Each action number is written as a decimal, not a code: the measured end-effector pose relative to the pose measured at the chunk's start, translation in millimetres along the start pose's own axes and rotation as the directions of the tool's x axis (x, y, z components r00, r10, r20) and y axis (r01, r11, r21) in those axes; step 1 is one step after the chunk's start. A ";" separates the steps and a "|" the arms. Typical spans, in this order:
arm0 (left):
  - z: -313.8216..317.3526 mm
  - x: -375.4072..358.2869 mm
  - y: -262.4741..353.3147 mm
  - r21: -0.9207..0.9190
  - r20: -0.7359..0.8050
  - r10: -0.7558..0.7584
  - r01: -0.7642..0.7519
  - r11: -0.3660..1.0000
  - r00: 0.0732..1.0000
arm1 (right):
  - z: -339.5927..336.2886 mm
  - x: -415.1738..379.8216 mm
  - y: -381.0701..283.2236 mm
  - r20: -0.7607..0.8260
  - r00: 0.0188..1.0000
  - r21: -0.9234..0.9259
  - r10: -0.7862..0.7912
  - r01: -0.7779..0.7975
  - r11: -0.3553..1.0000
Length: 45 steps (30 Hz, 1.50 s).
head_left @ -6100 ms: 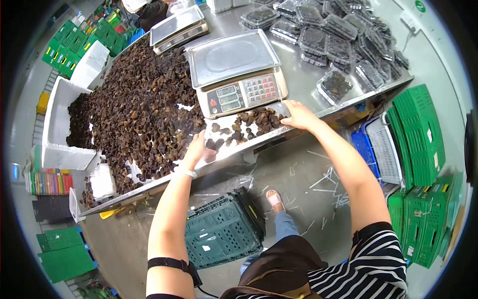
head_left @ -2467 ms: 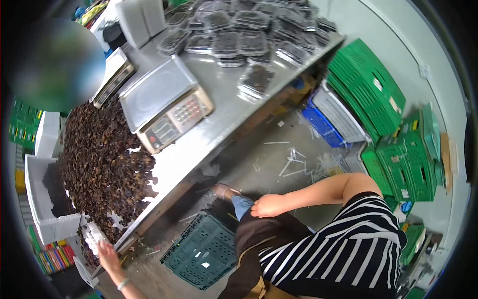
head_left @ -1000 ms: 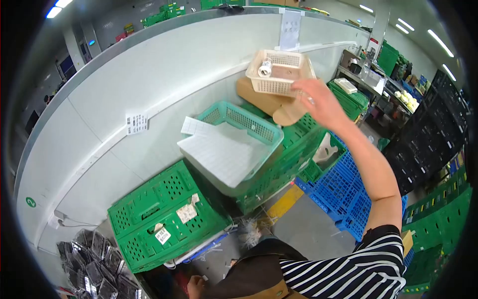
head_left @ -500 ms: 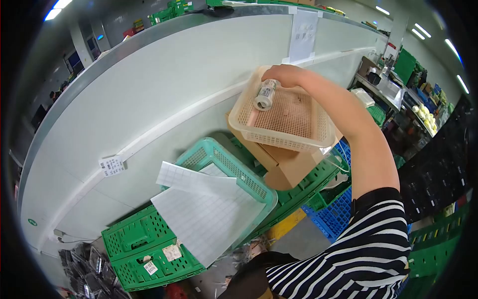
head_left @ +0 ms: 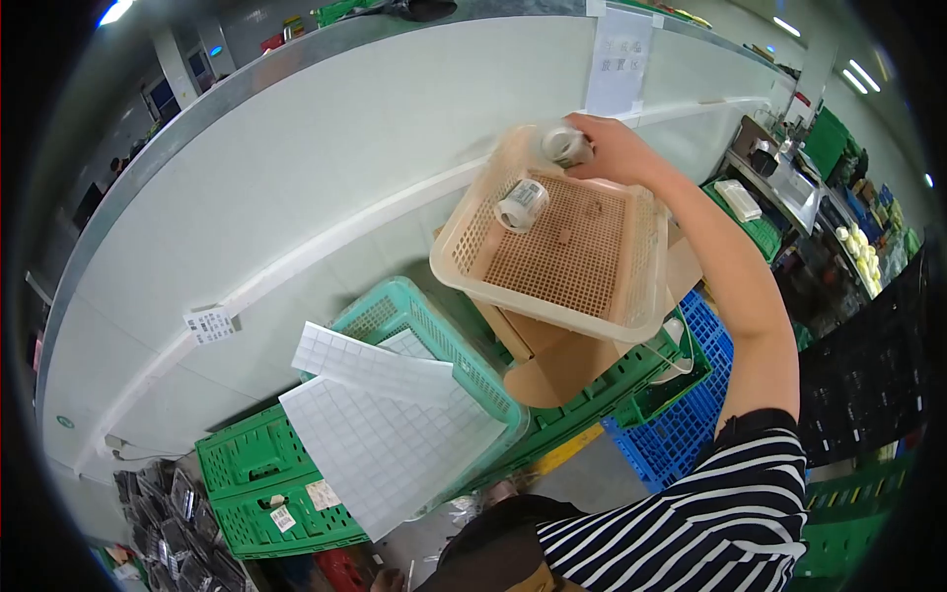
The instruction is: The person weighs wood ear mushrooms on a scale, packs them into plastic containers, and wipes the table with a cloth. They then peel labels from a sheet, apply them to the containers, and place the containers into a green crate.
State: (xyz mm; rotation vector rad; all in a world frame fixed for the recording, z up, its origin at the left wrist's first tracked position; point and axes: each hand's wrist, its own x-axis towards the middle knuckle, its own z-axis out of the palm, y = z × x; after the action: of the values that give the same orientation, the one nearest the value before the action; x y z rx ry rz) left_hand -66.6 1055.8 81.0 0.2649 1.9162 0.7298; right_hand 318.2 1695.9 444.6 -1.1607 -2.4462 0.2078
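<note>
My right hand point(head_left: 617, 151) reaches over the far edge of a cream mesh basket point(head_left: 552, 306), its fingers closed round a whitish roll point(head_left: 565, 146) blurred by motion. Another roll with a printed label point(head_left: 522, 205) lies inside the basket, near its left wall. The basket sits tilted on a brown cardboard box point(head_left: 562, 375). To the left, sheets of grid-lined white paper point(head_left: 390, 434) cover much of a light green basket point(head_left: 493, 380). My left hand does not show.
Green crates point(head_left: 286, 533) stand below the baskets, beside a blue pallet point(head_left: 656, 434). A white wall point(head_left: 326, 158) curves behind, bearing a taped paper point(head_left: 619, 64). Dark plastic pieces point(head_left: 178, 523) are heaped at lower left. Shelving with goods stands at right.
My right hand has lifted a roll to the basket's far edge, and another roll now shows inside. The view has shifted slightly.
</note>
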 end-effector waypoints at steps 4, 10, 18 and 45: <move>12.6 -31.7 53.7 0.129 0.140 0.095 -0.113 0.985 0.986 | -8.8 -81.4 -62.4 -0.054 0.998 0.477 0.042 -0.011 0.879; 19.5 -150.4 208.4 0.211 0.342 0.470 -0.554 0.805 0.814 | 53.3 -197.7 -167.8 0.216 0.897 0.923 -0.386 -0.058 0.381; 61.9 -157.8 300.6 0.376 0.206 0.959 -0.920 0.108 0.197 | 176.6 -226.0 -266.8 0.586 0.570 0.698 -0.577 -0.716 0.001; -48.9 -190.7 64.4 -0.995 -0.099 0.508 -0.095 -0.035 0.856 | 248.6 -287.1 -502.7 0.091 0.671 0.921 -0.736 0.225 0.319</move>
State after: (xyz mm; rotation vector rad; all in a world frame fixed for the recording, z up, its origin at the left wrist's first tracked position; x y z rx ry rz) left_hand -32.1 996.1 276.3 -0.1284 0.5639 2.0723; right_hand 17.3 1165.2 287.1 0.2196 -2.3541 1.5222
